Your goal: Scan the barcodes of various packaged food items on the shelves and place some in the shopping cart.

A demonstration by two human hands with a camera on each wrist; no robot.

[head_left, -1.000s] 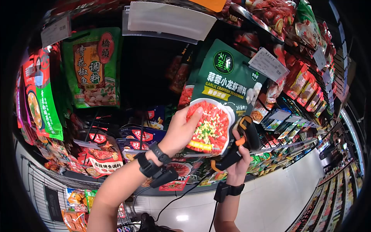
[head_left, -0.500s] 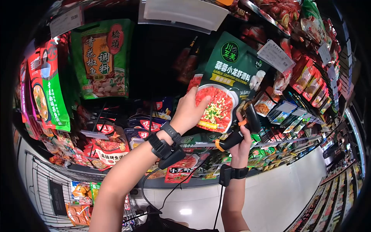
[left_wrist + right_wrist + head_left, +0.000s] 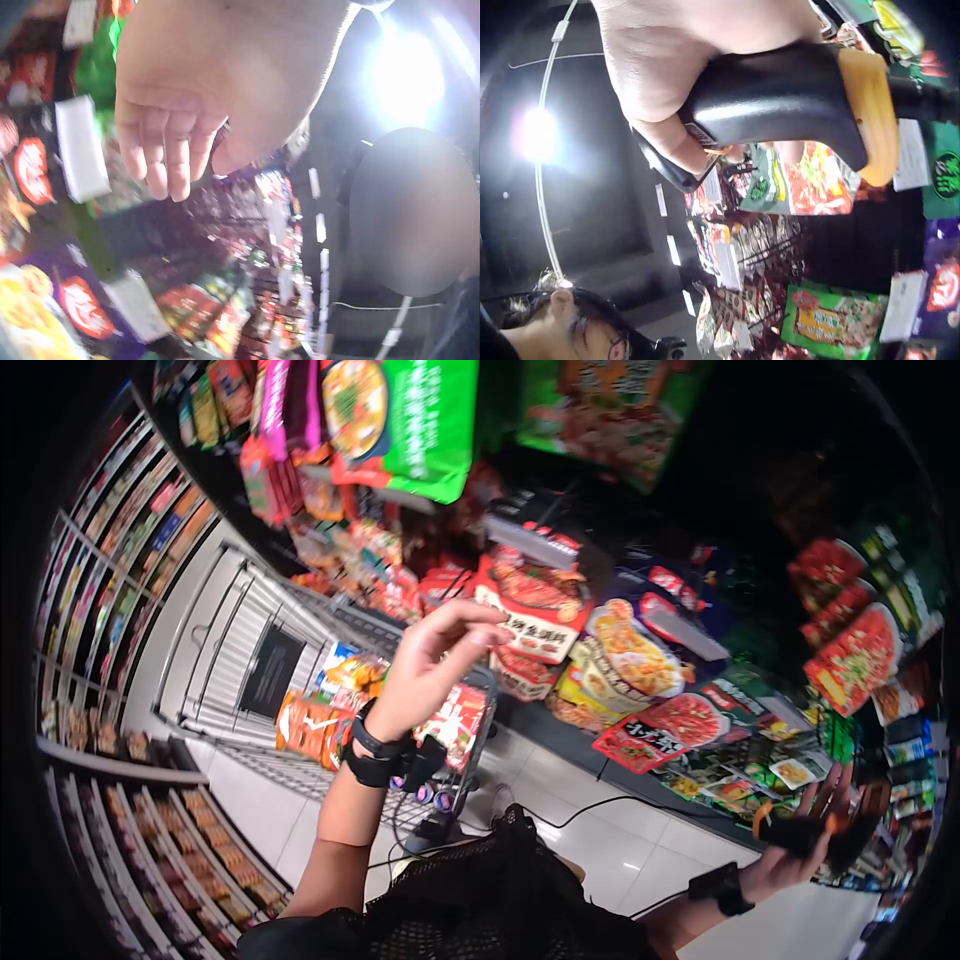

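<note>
My left hand (image 3: 440, 650) is raised in front of the hanging sauce packets and holds nothing. Its fingers (image 3: 169, 157) are loosely bent and close together. The nearest goods are a red and white packet (image 3: 535, 610) and a yellow one (image 3: 630, 650) just right of the fingertips. My right hand (image 3: 815, 825) is low at the right and grips a black scanner with an orange band (image 3: 795, 105) by its handle. A dark green packet with a round logo (image 3: 943, 174) hangs at the edge of the right wrist view.
A wire shopping cart (image 3: 240, 650) stands at the left with orange and red packets (image 3: 320, 720) in it. Hooks of seasoning bags fill the rack (image 3: 700, 660), with a green bag (image 3: 420, 420) up top. Shelves (image 3: 110, 540) line the aisle on the left, over a white tiled floor (image 3: 600, 850).
The view has swung left and down. My left hand no longer holds the green crayfish seasoning packet and is empty. The right hand with the scanner has dropped to the lower right.
</note>
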